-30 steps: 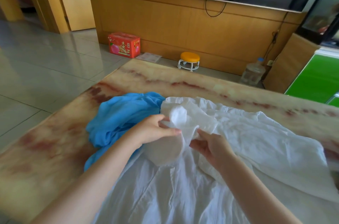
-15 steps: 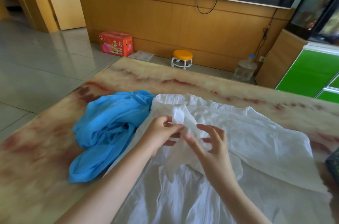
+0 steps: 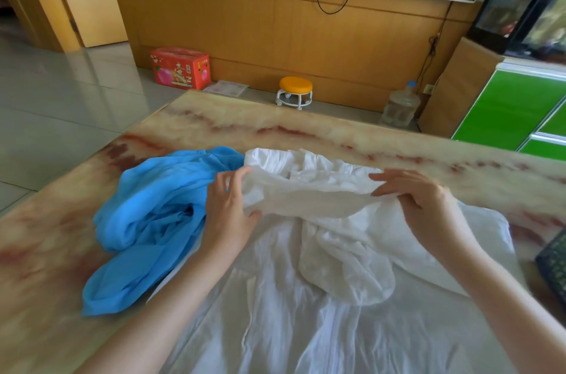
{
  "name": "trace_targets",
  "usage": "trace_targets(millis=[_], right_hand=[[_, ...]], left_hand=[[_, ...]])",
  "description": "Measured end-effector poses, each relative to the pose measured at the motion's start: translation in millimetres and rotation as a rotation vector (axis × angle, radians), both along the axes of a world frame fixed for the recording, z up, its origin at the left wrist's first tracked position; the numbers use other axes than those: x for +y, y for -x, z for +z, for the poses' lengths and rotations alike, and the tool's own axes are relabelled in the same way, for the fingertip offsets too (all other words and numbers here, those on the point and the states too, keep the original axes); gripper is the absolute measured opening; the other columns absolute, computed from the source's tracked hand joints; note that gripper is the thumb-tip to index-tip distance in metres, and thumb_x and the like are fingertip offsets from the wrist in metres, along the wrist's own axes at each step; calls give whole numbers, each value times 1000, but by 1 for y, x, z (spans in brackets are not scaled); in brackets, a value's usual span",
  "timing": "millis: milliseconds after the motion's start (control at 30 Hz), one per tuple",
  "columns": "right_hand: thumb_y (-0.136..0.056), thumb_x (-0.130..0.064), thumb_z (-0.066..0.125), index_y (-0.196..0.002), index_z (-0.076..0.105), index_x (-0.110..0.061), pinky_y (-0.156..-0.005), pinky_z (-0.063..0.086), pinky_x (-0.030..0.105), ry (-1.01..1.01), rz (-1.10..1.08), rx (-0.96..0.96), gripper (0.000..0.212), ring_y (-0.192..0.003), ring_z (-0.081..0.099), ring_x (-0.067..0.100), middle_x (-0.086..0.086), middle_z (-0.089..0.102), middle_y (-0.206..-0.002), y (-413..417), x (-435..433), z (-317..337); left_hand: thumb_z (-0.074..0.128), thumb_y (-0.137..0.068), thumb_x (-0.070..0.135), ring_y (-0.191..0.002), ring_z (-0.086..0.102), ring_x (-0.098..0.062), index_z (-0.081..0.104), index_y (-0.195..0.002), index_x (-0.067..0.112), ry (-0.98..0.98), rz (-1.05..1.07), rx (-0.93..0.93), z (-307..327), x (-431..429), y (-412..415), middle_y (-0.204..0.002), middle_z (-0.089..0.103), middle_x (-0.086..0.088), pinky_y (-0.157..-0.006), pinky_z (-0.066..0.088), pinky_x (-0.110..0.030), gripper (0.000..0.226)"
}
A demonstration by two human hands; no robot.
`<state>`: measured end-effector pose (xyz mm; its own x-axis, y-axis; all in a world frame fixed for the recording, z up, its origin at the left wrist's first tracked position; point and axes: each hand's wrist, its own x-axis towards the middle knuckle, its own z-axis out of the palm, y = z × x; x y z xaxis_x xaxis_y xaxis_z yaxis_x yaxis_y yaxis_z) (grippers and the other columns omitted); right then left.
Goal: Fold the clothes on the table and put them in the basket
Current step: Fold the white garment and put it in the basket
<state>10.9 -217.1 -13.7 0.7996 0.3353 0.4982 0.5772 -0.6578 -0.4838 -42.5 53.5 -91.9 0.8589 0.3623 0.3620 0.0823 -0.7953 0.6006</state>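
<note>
The white garment (image 3: 321, 306) lies spread across the near middle of the table (image 3: 306, 119), one part lifted as a band between the hands. The left hand (image 3: 227, 210) pinches its left end, the right hand (image 3: 427, 208) its right. Best to pull evenly and lay it flat before folding. The blue garment (image 3: 153, 208) sits bunched just left; a dark basket (image 3: 553, 266) shows at the right edge.

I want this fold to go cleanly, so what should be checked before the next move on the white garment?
1. Left hand grips the white garment: ok.
2. Right hand pinches its other end: ok.
3. Fabric between the hands stretched: ok.
4. Blue garment apart from it: not ok, they touch.
5. Room in the basket: cannot tell, only a corner shows.
</note>
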Motion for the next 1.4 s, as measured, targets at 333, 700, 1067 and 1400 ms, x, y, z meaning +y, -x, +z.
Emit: trace_targets(millis=[333,700,1067,1400], right_hand=[[-74,-41,49,-86,59,-66,-117,-9,33,650,194,695,30,-139,12,-2,-31,38,-135,-21,-42,-39],[-79,-41,73,-117,64,-31,-83,37,28,38,87,445,40,-93,51,14,7,60,-122,-68,99,-65],[-78,-33,75,-119,58,-23,-97,28,28,37,148,191,45,-112,40,19,-5,58,-117,-84,191,-94],[-90,-28,57,-82,70,-18,-80,33,31,70,6,234,18,-87,56,26,4,67,-83,-100,222,-79]], left_hand=[[57,-89,46,-117,50,-8,73,-96,23,18,-206,315,-28,0,1,-127,49,17,-101,37,-28,28],[62,-89,20,-129,38,-14,65,-111,22,5,-82,200,-32,0,-11,-137,46,4,-105,25,-24,23],[80,-67,44,-130,35,-8,66,-115,24,23,-182,242,-23,21,2,-138,46,10,-98,17,-12,54],[73,-79,13,-102,53,-12,70,-89,14,-99,-98,129,-26,36,13,-104,63,8,-80,37,-18,11]])
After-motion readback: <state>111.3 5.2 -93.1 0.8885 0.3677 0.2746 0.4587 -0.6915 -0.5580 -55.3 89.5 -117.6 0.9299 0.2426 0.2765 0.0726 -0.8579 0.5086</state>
